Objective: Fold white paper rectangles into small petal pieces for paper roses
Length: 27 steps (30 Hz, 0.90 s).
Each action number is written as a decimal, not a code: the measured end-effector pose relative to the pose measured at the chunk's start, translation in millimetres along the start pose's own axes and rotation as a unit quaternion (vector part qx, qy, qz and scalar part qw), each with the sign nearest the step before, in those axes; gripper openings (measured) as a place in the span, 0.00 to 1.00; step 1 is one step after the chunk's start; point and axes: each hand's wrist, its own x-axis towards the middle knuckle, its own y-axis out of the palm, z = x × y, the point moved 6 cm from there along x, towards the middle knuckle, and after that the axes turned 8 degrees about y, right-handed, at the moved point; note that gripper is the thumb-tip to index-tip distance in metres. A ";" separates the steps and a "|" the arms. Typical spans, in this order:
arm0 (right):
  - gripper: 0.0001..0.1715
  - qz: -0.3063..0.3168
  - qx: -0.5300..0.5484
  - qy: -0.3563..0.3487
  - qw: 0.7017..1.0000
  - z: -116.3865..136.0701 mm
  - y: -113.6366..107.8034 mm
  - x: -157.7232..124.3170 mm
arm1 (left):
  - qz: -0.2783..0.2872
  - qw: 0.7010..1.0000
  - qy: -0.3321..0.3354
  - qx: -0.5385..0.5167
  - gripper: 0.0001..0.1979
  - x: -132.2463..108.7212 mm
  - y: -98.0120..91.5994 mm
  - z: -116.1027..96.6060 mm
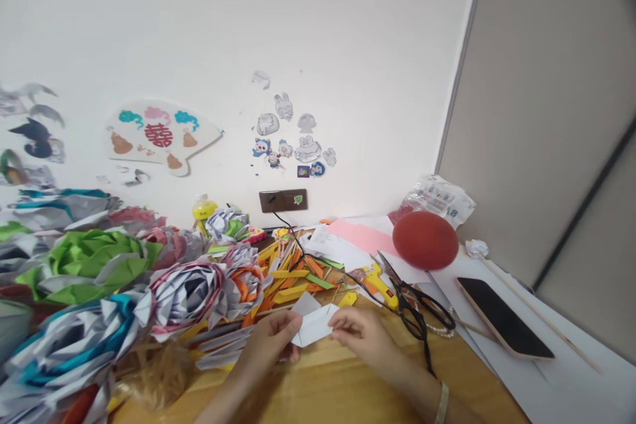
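White wall (377,66), flat stickers (308,148); greyish panel (546,112) right; wooden table (338,387) below.

On my feed, the left hand (276,333) and right hand (364,335) are bare, as are the left forearm (231,381) and right forearm (412,376). Around the latter I make out a narrow, pale yellowish band (442,403), its surface blurred.

White folded paper (314,326), brown wood-grain counter (325,391)
big flower's (92,257) lime green and white, rounded thing's (425,240) plain red, glue gun's (380,286) yellow, scissors (399,283) black-handled
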 end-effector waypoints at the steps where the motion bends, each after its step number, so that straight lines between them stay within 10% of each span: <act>1: 0.05 -0.006 0.004 0.000 1.000 -0.7 -0.8 0.3 | 0.002 1.000 -0.004 -0.005 0.20 -0.6 0.9 0.6; 21: 0.12 -0.080 0.061 -0.007 0.995 7.0 -6.3 -0.6 | 0.035 0.996 0.023 -0.074 0.22 -1.8 19.4 -9.0; 27: 0.16 -0.155 0.101 0.017 0.983 8.4 -15.9 -3.5 | -0.058 0.991 0.093 -0.075 0.18 -2.1 13.1 -19.1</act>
